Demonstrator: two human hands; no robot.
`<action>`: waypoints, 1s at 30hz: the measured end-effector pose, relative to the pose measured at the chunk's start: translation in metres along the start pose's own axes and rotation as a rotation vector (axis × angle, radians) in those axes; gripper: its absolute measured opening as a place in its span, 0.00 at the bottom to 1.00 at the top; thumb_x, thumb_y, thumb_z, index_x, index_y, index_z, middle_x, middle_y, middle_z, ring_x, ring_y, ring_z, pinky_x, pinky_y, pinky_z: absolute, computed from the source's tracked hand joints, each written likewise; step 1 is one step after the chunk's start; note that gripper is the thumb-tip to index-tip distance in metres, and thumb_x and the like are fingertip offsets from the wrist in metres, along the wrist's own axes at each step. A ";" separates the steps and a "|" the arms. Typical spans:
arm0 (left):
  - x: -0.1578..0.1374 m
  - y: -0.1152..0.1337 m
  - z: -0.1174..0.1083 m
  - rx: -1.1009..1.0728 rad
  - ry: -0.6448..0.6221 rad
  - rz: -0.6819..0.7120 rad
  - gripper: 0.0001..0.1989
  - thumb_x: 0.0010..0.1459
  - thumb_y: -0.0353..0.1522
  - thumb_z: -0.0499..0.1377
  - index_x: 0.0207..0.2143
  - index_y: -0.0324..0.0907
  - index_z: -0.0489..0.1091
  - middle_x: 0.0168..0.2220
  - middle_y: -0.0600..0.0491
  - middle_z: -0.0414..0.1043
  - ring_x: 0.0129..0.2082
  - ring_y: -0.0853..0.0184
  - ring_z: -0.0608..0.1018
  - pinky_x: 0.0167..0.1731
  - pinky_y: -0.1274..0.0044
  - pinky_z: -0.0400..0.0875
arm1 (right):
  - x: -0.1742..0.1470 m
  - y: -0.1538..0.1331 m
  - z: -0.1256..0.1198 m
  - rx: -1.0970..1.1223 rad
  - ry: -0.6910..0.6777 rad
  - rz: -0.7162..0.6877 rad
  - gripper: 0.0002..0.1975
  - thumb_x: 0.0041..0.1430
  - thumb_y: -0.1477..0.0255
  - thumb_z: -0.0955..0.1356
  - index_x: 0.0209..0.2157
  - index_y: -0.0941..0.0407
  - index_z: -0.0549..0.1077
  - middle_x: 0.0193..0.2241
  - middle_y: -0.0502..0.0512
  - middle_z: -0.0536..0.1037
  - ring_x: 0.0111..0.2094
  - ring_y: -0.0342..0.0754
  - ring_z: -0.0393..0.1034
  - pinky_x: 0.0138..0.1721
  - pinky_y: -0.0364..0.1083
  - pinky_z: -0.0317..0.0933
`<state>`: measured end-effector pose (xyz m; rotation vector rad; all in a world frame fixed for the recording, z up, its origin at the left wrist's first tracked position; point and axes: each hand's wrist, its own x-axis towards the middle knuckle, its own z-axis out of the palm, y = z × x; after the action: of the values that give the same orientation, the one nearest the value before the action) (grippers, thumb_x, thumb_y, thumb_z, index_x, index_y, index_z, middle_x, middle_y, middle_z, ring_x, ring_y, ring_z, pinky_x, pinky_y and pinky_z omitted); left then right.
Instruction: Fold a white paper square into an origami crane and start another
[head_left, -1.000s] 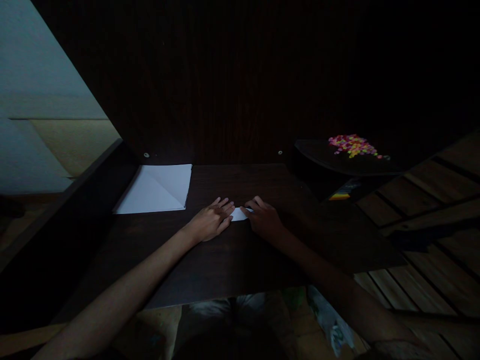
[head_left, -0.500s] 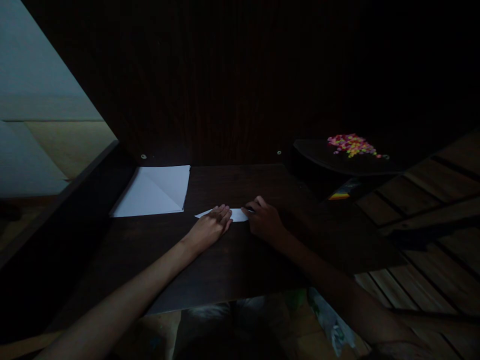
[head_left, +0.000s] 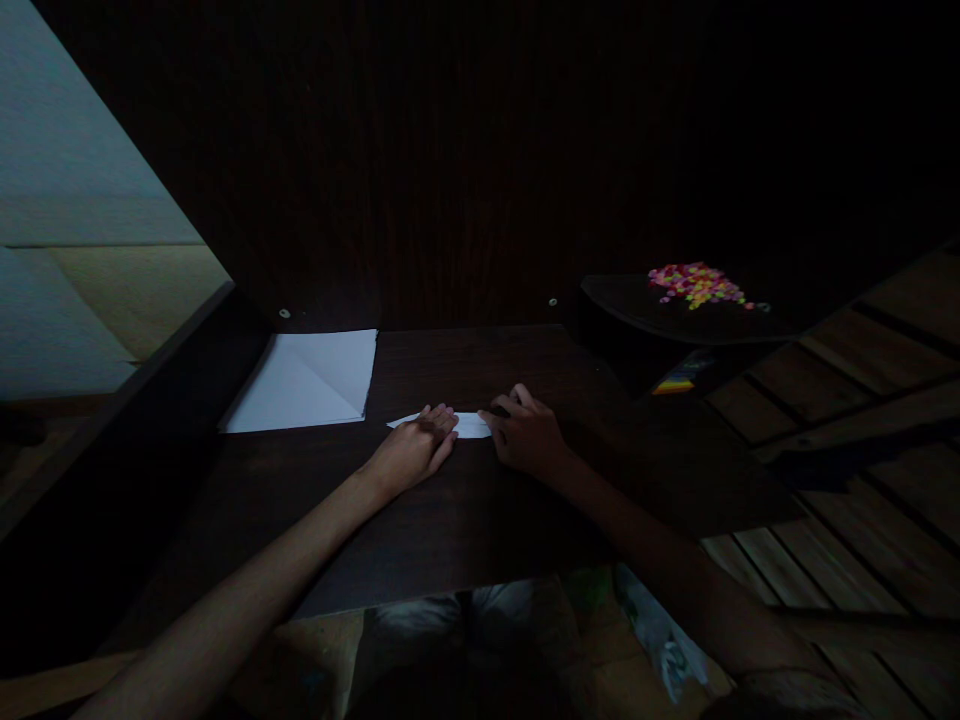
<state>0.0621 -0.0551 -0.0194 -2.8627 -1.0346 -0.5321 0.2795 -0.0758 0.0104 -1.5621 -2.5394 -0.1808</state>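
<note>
A narrow strip of folded white paper (head_left: 472, 426) lies on the dark desk, its left end tapering to a point. My left hand (head_left: 416, 448) rests flat across the middle of the strip, palm down, fingers stretched out. At the strip's right end, my right hand (head_left: 525, 430) has its fingers curled, with the thumb and fingertips gripping the paper's edge. The undersides of both hands are hidden. Left of my hands is a stack of white paper sheets (head_left: 307, 378); a diagonal crease crosses the top sheet.
The dark desk (head_left: 420, 530) has a tall back panel (head_left: 435, 170) and a side panel at left. On a raised corner shelf (head_left: 622, 300) at right sits a pile of small colourful pieces (head_left: 697, 284), with a small multicoloured box (head_left: 679, 380) beneath. Wooden slats (head_left: 862, 380) stand beyond.
My left hand has slid slightly left and down along the strip, with the thumb further from the fingers. The fingers of my right hand have shifted a little at the paper's right end.
</note>
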 end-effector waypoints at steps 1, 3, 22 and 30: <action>0.000 0.000 0.000 -0.005 -0.005 -0.006 0.18 0.68 0.33 0.45 0.52 0.34 0.68 0.54 0.41 0.72 0.56 0.60 0.73 0.58 0.66 0.67 | 0.000 0.000 0.002 -0.003 0.006 -0.003 0.16 0.62 0.73 0.61 0.47 0.52 0.76 0.44 0.60 0.74 0.47 0.57 0.59 0.37 0.49 0.57; 0.000 0.001 0.001 -0.007 -0.005 -0.023 0.18 0.67 0.33 0.46 0.52 0.34 0.68 0.54 0.42 0.72 0.56 0.60 0.73 0.57 0.66 0.67 | 0.001 0.002 0.006 -0.007 0.013 -0.027 0.17 0.62 0.74 0.62 0.50 0.54 0.75 0.45 0.61 0.74 0.47 0.57 0.59 0.39 0.50 0.57; 0.002 0.004 -0.002 0.055 -0.086 0.003 0.21 0.69 0.33 0.44 0.59 0.35 0.62 0.58 0.42 0.68 0.59 0.58 0.70 0.58 0.64 0.65 | 0.001 0.003 0.014 -0.073 0.013 -0.115 0.19 0.64 0.76 0.60 0.55 0.55 0.71 0.50 0.63 0.72 0.49 0.57 0.60 0.44 0.53 0.52; 0.002 0.007 0.000 0.069 -0.060 -0.005 0.20 0.68 0.33 0.44 0.58 0.34 0.62 0.57 0.41 0.69 0.58 0.57 0.70 0.57 0.64 0.66 | -0.003 0.011 0.018 -0.037 0.079 -0.069 0.17 0.61 0.75 0.63 0.51 0.56 0.74 0.47 0.62 0.73 0.49 0.56 0.59 0.44 0.51 0.53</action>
<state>0.0681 -0.0588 -0.0181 -2.8324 -1.0480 -0.4051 0.2890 -0.0704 -0.0076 -1.4514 -2.5444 -0.2938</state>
